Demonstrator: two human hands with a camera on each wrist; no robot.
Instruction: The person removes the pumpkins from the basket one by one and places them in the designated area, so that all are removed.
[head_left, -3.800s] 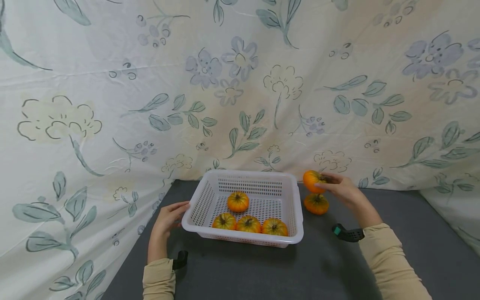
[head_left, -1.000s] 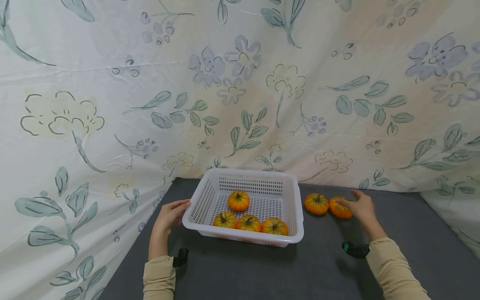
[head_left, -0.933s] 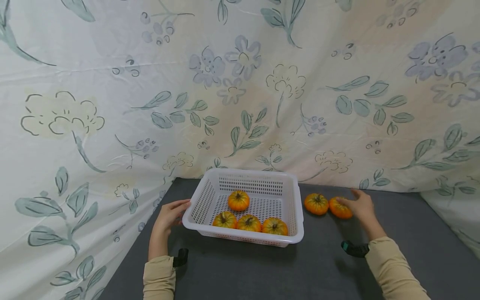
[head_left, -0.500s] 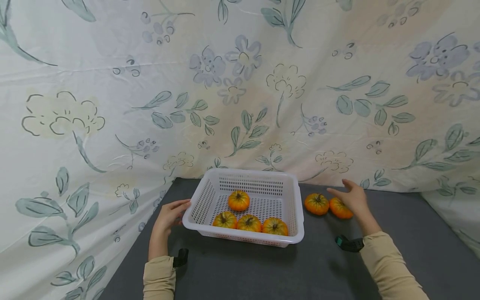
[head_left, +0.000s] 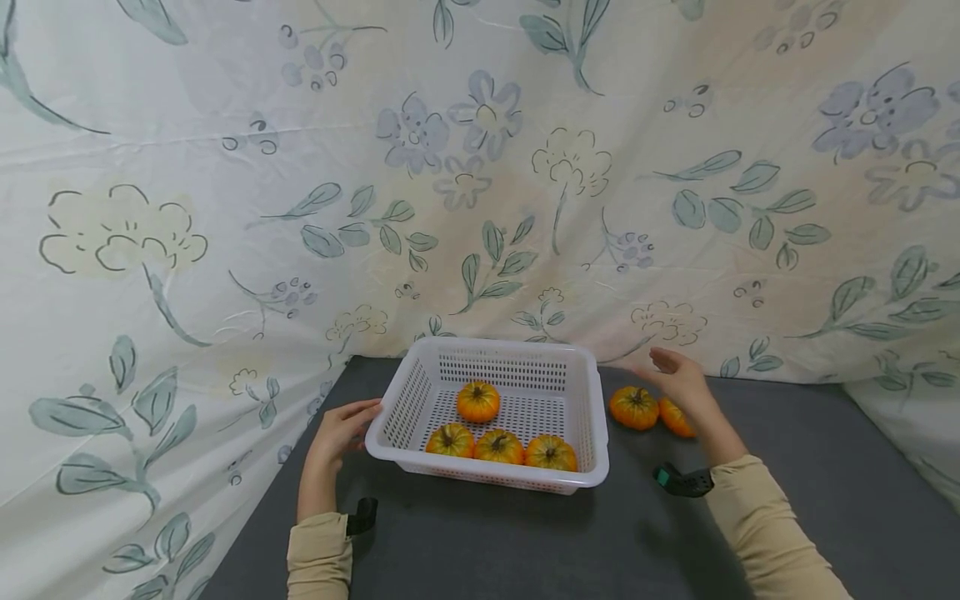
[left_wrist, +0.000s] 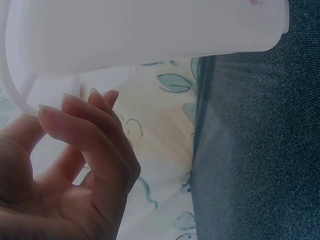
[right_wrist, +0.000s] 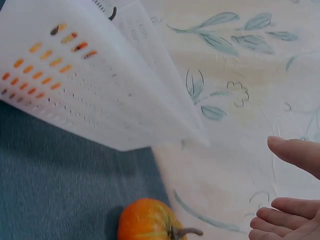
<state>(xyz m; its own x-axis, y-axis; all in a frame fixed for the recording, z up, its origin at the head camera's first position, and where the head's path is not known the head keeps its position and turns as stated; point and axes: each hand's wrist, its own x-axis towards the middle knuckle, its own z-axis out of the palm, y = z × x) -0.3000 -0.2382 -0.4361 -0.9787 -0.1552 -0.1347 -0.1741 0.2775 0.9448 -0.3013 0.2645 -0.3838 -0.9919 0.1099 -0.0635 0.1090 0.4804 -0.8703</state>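
A white perforated plastic basket (head_left: pixel 491 482) stands on the dark table with a few small orange pumpkins inside: one (head_left: pixel 477 402) toward the back, and a front row of a left one (head_left: pixel 450 439), a middle one (head_left: pixel 498 447) and a right one (head_left: pixel 551 452). My left hand (head_left: pixel 335 435) holds the basket's left rim, thumb at the edge and fingers bent below it. Right of the basket lies another pumpkin (head_left: pixel 634 408). Beside it, a further pumpkin (head_left: pixel 677 418) is partly hidden behind my right hand (head_left: pixel 681 385), which hovers empty, fingers apart from the thumb.
The dark grey table (head_left: pixel 480 542) runs up to a pale floral cloth (head_left: pixel 480 250) hanging behind and at the sides. Black bands with small devices sit at both wrists, the right one (head_left: pixel 682 481) near the sleeve cuff.
My right hand has set a pumpkin down right of the other loose one and released it. Since then it has risen and moved left toward the basket. The left hand stays put.
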